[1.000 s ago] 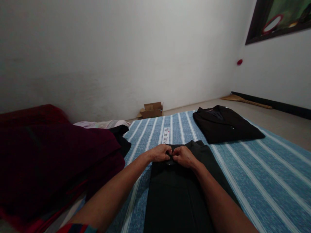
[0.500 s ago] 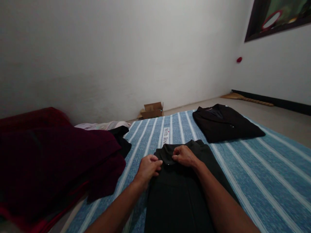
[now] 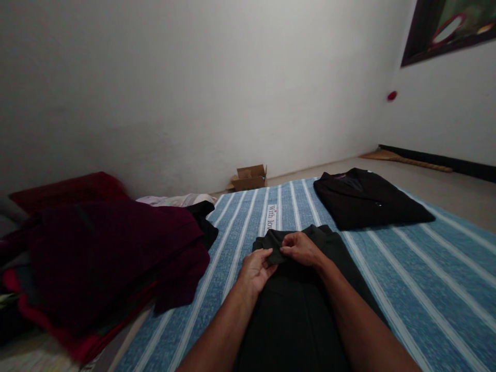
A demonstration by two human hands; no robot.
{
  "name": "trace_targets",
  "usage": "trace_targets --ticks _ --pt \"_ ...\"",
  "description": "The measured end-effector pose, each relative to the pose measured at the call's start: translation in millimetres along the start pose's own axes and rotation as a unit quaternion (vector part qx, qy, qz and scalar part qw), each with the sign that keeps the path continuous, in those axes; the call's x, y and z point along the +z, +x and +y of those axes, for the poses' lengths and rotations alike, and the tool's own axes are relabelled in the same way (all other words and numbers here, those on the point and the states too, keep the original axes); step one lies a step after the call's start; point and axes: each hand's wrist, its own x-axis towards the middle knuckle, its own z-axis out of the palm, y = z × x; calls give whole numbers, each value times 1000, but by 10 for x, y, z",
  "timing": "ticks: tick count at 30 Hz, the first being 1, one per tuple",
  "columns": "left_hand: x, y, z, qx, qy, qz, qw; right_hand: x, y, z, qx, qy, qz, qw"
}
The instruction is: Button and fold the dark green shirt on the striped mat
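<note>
A long, folded dark green garment (image 3: 289, 310) lies lengthwise in front of me, and its exact kind is hard to make out. At its far end, a flap of the cloth is raised between my hands. My left hand (image 3: 258, 268) is closed on the flap's left edge, thumb on top and fingers partly beneath. Close beside it, my right hand (image 3: 300, 249) pinches the same flap with thumb and forefinger. Both forearms reach over the garment, hiding parts of its sides.
Blue-and-white striped cloth (image 3: 387, 279) covers the surface. A folded dark jacket-like garment (image 3: 368, 204) with a button lies at the far right. Piled clothes, with a maroon garment (image 3: 116, 253) on top, are on the left. Beyond stand a cardboard box (image 3: 250, 181) and the wall.
My left hand has moved in along the flap, closer to my right hand, and has turned with its fingers beneath the cloth. The view has shifted slightly left.
</note>
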Motion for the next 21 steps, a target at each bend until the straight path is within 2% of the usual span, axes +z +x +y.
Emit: trace_targets --ticks 6,11,16,21 --pt "7 43 19 -2 -13 -2 1000 -1 -5 -23 1 10 -8 1000" --pt "15 65 14 -24 -66 -25 997 -19 -24 -58 4 3 -13 1000" --pt "5 80 -21 -15 -88 -44 995 -23 -25 -84 12 -12 -8 1000" --pt "9 98 -54 4 -83 -25 996 -24 -31 -110 17 -35 -1 999"
